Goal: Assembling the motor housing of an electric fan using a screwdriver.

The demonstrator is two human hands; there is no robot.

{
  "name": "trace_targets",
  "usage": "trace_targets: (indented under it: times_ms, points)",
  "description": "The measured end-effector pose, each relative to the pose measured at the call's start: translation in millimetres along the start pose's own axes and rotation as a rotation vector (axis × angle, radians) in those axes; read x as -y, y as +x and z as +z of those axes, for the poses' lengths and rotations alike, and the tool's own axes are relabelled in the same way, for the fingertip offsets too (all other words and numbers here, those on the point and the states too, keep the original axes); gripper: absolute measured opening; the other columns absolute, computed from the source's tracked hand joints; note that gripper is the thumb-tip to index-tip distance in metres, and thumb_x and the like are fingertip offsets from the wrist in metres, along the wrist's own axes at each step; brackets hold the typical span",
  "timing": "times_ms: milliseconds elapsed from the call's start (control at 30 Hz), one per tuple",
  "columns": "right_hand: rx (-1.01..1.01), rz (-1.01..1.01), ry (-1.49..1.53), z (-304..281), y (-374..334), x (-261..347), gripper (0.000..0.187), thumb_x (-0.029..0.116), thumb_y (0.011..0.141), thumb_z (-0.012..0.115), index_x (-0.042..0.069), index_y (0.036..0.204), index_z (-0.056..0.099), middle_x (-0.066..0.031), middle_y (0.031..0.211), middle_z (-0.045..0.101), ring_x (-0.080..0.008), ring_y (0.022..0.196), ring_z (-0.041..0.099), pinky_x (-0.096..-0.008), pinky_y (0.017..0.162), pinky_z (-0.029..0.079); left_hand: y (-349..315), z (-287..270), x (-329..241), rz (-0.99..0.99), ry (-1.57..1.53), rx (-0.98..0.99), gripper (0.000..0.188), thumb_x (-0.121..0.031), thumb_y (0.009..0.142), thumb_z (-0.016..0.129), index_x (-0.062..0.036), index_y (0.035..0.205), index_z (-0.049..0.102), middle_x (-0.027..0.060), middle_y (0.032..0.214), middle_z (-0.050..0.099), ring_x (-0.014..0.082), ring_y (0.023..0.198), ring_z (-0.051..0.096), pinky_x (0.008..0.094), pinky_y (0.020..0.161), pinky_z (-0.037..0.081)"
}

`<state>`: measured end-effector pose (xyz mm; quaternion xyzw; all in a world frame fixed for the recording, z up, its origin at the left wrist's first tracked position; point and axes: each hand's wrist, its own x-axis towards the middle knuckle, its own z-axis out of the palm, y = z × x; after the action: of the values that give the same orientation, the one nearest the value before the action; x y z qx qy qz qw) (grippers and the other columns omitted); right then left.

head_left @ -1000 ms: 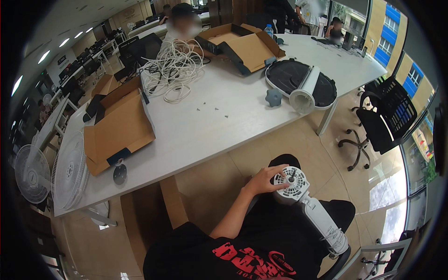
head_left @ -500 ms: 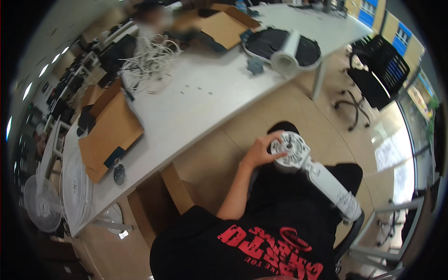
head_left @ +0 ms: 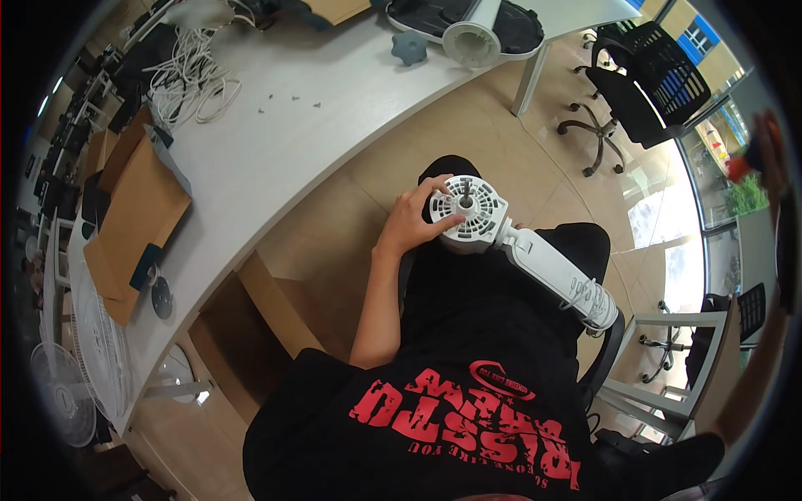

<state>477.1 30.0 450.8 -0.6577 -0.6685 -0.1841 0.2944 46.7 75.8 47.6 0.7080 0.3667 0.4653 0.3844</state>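
On my lap rests the white motor head of a fan [head_left: 468, 219], its slotted round face and metal shaft turned up. My left hand [head_left: 411, 219] grips its rim, thumb across the face and fingers around the side. The fan's white neck and pole [head_left: 547, 265] run off to the lower right, with a white cord [head_left: 591, 302] wound near the end. At the far right edge, my right arm is raised. My right hand [head_left: 775, 154] is dark and blurred there, closed around a red and dark blue object [head_left: 746, 161] whose kind I cannot make out.
Ahead stands a white table [head_left: 251, 150] with an opened cardboard box [head_left: 138, 225], tangled white cables [head_left: 194, 79], several small screws [head_left: 294, 98], a grey star-shaped knob [head_left: 408, 48] and a white tube [head_left: 473, 43] on a black-and-white base. Another box [head_left: 280, 305] lies below. Black office chairs [head_left: 647, 83] stand right.
The view has shifted, so table and lap sit farther left and up. My right arm and hand have come into sight at the right edge. My left hand keeps its hold on the motor head.
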Motion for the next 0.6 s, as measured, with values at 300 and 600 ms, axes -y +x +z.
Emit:
trace_targets:
  times_ms: [300,600]
  points:
    - [0.182,-0.152,0.831,178,-74,173,0.027,0.025,0.107,0.069,0.004,0.119,0.06,-0.008,0.081,0.068,-0.0111,0.066,0.067,-0.0253,0.059,0.053,-25,-5,7,0.015,0.046,-0.055,0.054,-0.036,0.084,0.09,-0.0048,0.119,0.063,0.0199,0.136,0.071,0.0407,0.121,0.07,0.0455,0.102,0.055]
    - [0.268,0.016,0.935,225,-97,216,0.023,0.022,0.105,0.067,0.003,0.116,0.058,-0.0149,0.081,0.07,-0.0249,0.07,0.074,-0.0366,0.065,0.054,-33,-13,-4,0.085,0.099,-0.11,0.054,-0.032,0.085,0.09,-0.0052,0.123,0.064,0.0177,0.139,0.07,0.0336,0.12,0.073,0.0413,0.101,0.056]
